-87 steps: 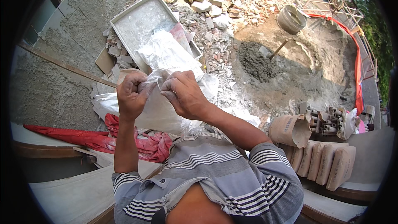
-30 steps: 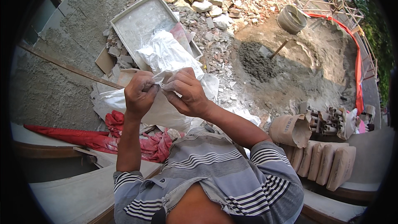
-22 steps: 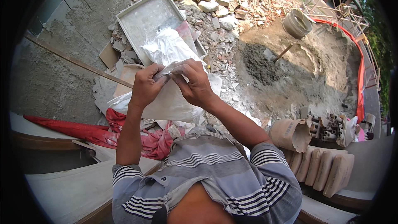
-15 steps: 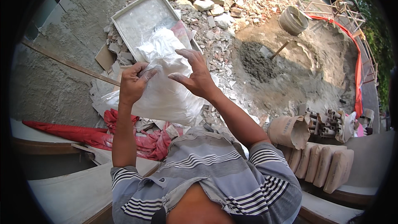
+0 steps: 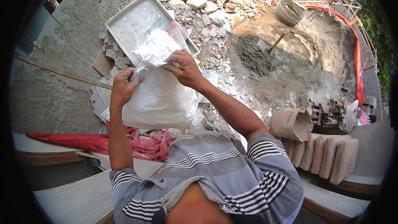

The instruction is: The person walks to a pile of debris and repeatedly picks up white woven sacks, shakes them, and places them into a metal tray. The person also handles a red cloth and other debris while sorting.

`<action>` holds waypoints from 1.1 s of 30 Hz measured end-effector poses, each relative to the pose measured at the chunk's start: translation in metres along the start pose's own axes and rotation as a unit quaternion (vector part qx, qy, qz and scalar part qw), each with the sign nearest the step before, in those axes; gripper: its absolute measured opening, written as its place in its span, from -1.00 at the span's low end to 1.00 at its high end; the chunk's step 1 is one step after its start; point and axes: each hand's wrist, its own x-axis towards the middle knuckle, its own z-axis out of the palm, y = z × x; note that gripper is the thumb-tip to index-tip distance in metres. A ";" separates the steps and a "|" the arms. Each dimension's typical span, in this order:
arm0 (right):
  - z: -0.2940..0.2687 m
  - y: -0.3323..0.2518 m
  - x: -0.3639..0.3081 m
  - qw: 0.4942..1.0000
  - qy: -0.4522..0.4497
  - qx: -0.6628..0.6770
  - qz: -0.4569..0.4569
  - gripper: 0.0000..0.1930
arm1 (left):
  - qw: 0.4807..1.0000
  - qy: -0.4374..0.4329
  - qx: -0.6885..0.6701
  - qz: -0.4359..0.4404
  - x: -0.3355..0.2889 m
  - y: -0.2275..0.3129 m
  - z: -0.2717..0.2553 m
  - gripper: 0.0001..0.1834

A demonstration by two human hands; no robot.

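A large white sack [image 5: 161, 99] hangs in front of me, its crumpled upper end folding over toward the far side. My left hand [image 5: 123, 86] is closed on the sack's left edge, fingers and thumb pinched together. On the other side, my right hand [image 5: 184, 69] grips the gathered upper part of the sack, with pale dust on its fingertips. Just beyond the sack lies a shallow rectangular tray [image 5: 141, 14] with a grey, dusty inside; the sack's top covers part of it. What the sack holds is hidden.
Rubble [image 5: 213, 29] spreads beyond the tray. To the right are wet mortar [image 5: 255, 58] with a wooden-handled tool [image 5: 277, 42], and a bucket [image 5: 289, 12]. Nearer stand several brown paper bags [image 5: 327, 155] and an opened one [image 5: 290, 124]. A red cloth [image 5: 143, 143] lies at left.
My right hand has gone from spread fingers to closing on the sack. The sack's upper end is now gathered between both hands, and my left hand has shifted slightly left.
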 end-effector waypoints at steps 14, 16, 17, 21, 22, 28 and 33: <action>0.000 0.015 -0.040 0.992 0.023 0.018 0.122 -0.33 | 0.994 0.052 -0.100 0.003 0.000 0.002 -0.003 -0.81; 0.007 0.023 -0.051 0.993 0.010 -0.044 0.111 -0.32 | 0.993 0.042 -0.105 0.016 0.003 0.005 -0.006 -0.82; 0.011 0.026 -0.054 0.991 0.002 -0.077 0.111 -0.31 | 0.991 0.030 -0.132 0.024 0.004 0.007 -0.007 -0.82; 0.022 0.044 -0.055 0.970 -0.116 -0.063 0.203 -0.26 | 0.991 0.027 -0.126 0.027 0.011 0.011 -0.009 -0.81; 0.024 0.048 -0.055 0.972 -0.106 -0.048 0.202 -0.24 | 0.993 0.026 -0.116 0.028 0.012 0.012 -0.010 -0.82; 0.032 0.088 -0.079 0.959 -0.052 -0.018 0.277 -0.19 | 0.988 0.082 -0.131 0.026 0.006 0.005 -0.049 -0.81; 0.038 0.126 -0.137 0.868 -0.108 0.037 0.484 -0.09 | 0.987 0.109 -0.102 0.054 -0.011 -0.005 -0.120 -0.82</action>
